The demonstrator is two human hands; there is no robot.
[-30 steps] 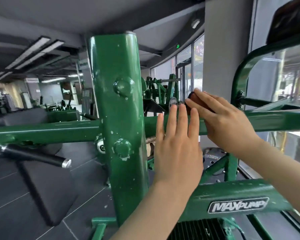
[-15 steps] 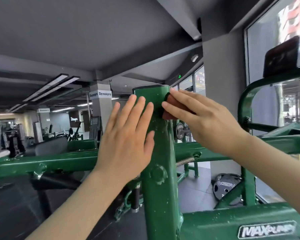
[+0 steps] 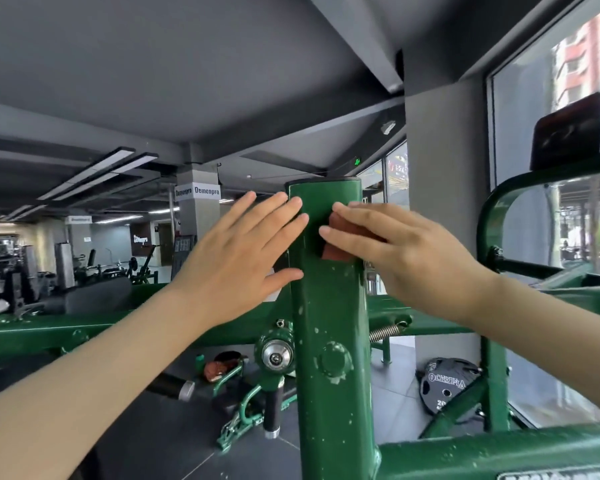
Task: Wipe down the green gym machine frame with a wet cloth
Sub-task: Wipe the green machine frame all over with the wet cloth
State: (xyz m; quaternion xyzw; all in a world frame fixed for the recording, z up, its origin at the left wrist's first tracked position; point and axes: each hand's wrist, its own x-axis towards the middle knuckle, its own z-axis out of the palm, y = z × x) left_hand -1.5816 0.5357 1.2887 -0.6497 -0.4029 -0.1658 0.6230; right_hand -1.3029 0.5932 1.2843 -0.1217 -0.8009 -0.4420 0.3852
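Our right hand's fingers [image 3: 354,216] lie straight, pressing the reddish-brown cloth [image 3: 338,242] flat against the green upright post [image 3: 329,306] near its top, likely to scrub it; our left hand [image 3: 243,251], fingers extended, braces the post's left edge. A spring [image 3: 383,332] and weight plate [image 3: 447,386] sit lower, clear of the wipe.

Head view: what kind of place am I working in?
Most likely a commercial gym: a green steel machine upright, a black weight plate on the floor, and more exercise machines behind.
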